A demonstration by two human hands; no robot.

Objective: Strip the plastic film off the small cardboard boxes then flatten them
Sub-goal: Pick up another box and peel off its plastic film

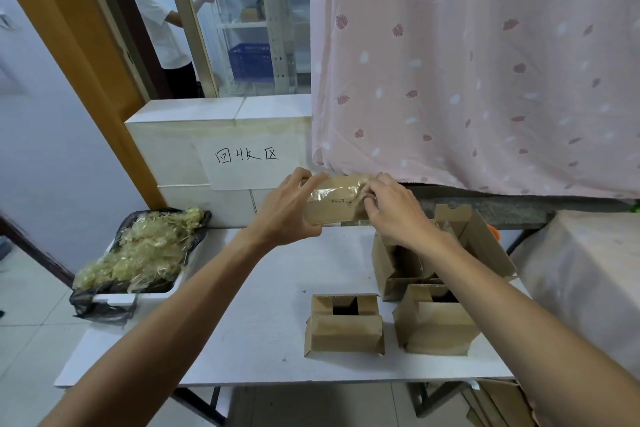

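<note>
Nearest, open brown cardboard boxes stand on the white table, with a black-bagged tray of crumpled clear film at its left edge. Above the table's far side the left hand grips one end of a film-wrapped small cardboard box while the right hand pinches the film at the other end — the box's dark print is too small to read. Behind, a white paper sign on the tiled ledge reads "回收区".

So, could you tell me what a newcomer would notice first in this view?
The film-wrapped cardboard box held mid-air at centre: the left hand grips its left end, and the right hand pinches the film at its right end. To the left, a black-bagged bin is heaped with crumpled film.
</note>
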